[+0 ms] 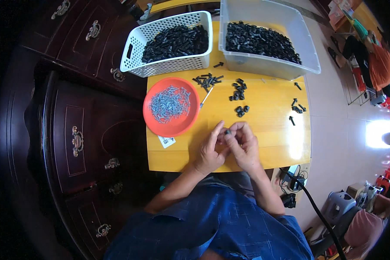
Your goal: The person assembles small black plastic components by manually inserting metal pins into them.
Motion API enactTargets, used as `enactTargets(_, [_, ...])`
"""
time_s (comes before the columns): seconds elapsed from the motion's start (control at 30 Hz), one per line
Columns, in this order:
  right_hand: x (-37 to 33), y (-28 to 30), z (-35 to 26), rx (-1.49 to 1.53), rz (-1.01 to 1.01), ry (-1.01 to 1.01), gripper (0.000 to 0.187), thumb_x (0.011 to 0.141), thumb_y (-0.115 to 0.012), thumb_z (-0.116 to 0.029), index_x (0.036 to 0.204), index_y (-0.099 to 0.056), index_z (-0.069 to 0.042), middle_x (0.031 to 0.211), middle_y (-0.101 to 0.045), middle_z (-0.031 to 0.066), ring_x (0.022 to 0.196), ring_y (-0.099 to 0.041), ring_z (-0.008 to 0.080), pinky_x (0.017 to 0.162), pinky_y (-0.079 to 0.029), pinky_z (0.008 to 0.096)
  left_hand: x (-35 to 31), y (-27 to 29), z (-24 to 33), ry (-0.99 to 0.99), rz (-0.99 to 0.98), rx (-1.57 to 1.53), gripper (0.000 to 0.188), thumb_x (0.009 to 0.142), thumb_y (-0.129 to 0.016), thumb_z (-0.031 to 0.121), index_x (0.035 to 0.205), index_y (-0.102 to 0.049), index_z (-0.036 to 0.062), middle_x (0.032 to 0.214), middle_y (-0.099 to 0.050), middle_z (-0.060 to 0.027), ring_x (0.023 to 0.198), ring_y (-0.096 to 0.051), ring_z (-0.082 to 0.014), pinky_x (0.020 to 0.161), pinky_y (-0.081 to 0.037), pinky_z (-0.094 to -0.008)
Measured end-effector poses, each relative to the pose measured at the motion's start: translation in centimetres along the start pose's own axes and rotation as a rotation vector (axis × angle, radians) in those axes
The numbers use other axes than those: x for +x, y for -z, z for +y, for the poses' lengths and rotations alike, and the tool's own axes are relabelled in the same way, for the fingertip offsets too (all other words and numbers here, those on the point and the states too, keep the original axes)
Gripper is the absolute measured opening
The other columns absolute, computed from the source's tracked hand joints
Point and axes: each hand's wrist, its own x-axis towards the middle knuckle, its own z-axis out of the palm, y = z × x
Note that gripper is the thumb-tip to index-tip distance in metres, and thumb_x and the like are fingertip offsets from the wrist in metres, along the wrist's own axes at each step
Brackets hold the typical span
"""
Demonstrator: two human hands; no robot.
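Blk parts (246,108); silvery screws (171,103); red-orange plate (174,127); yellow tbl (273,130); dk-blue shirt (216,216), lt streaks.

Dark part (228,131) partly hidden by right hand (246,149). Clear bin (264,66) cropped at top. Silvery pieces (170,104) too small to tell.

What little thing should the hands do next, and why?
Maybe the left hand could fetch one of the silvery screws: the right hand pinches a small dark piece, and the red plate heaped with screws sits nearby on the left.
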Motion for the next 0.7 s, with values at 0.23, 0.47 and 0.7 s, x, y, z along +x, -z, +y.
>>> enactTargets(0.23, [11.4,-8.2,-10.1,-0.426,-0.094,0.419,0.026,0.094,-0.070,-0.012,0.114,-0.056,-0.003,0.072,-0.066,0.0100,0.064,-0.067,0.0190,0.060,-0.051,0.0292,-0.2,0.4,-2.0,-0.132,-0.066,0.024,0.028,0.090,-0.071,0.005,0.117,-0.061,0.0033,0.087,-0.066,-0.0106,0.076,-0.068,-0.0281,0.070,-0.056,-0.0368])
enactTargets(0.47, [15.2,-6.2,-6.8,-0.367,0.061,0.511,0.031,0.094,-0.068,-0.005,0.124,-0.060,-0.004,0.092,-0.072,0.0113,0.076,-0.071,0.0194,0.068,-0.056,0.0335,-0.6,0.2,-2.6,-0.060,-0.032,-0.077,0.025,0.091,-0.068,0.001,0.116,-0.065,0.0017,0.091,-0.070,-0.0144,0.082,-0.071,-0.0296,0.074,-0.057,-0.0384])
enactTargets(0.7, [8.6,2.4,-1.5,-0.888,0.046,0.346,0.013,0.091,-0.069,-0.001,0.104,-0.072,-0.002,0.089,-0.070,0.0119,0.077,-0.070,0.0212,0.066,-0.055,0.0306,-0.2,0.6,-2.5,-0.048,-0.077,-0.134,0.019,0.093,-0.066,0.000,0.112,-0.066,0.0006,0.092,-0.070,-0.0141,0.083,-0.071,-0.0286,0.075,-0.056,-0.0369])
